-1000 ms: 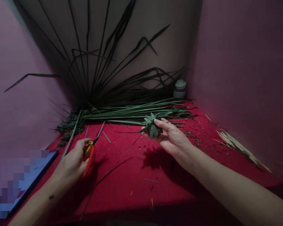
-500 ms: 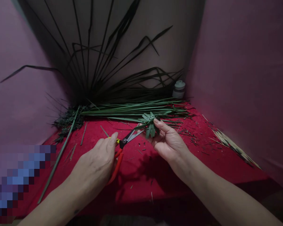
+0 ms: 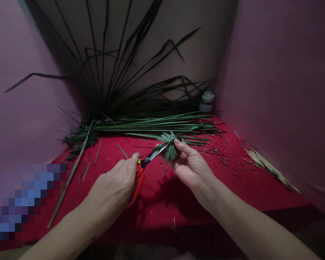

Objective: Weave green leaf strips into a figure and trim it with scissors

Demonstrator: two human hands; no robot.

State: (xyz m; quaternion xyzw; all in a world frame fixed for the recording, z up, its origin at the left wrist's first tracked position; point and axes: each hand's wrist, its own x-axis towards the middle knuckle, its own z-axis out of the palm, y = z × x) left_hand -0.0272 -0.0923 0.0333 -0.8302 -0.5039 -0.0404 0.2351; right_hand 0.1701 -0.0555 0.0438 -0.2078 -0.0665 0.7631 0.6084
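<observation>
My left hand (image 3: 116, 186) is closed round red-handled scissors (image 3: 143, 169), whose blades point up and to the right. The blade tips touch a small folded green leaf piece (image 3: 168, 144) with several short points. My right hand (image 3: 191, 166) pinches that leaf piece between thumb and fingers, just above the red cloth (image 3: 157, 202). Both forearms reach in from the bottom edge.
A bundle of long green leaves (image 3: 151, 126) lies across the back of the cloth, with dark blades fanning up the wall. A small white jar (image 3: 206, 102) stands at the back right. Pale sticks (image 3: 271, 169) lie at the right. Leaf scraps dot the cloth.
My left hand has carried the scissors from the left side to the middle, up to the leaf piece. My right hand has kept its hold and shifted slightly left.
</observation>
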